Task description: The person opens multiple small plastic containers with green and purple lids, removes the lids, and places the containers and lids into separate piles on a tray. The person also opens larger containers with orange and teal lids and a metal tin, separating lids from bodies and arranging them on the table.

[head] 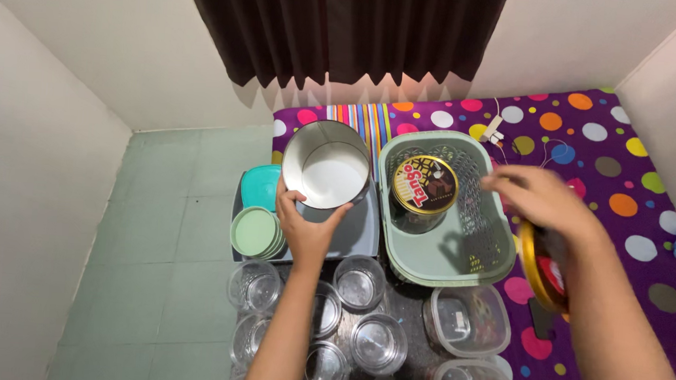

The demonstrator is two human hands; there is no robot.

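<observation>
While left fingers (299, 203) grip one open tin (326, 165), right fingers (513, 186) spread above one basket (460, 254).

dark brown pleated curtain (342, 24) against off-white walls (69, 60). pale green tiled floor (169, 226). deep purple bedsheet (632, 187) dotted with orange, pink, white, yellow, green and blue circles, plus a band of rainbow stripes (363, 120) beside them. sage green mesh-walled basket (468, 255), holding a black tin (424, 190) with gold rim and red-and-white lettering on its lid. silver round tin (325, 165), white on the inside. grey-blue tray (355, 231). turquoise lid (260, 186) above a stack of mint green lids (256, 233). clear glass jars (359, 283) with silvery bases. see-through plastic containers (467, 322). gold-edged red lid (545, 269).
</observation>
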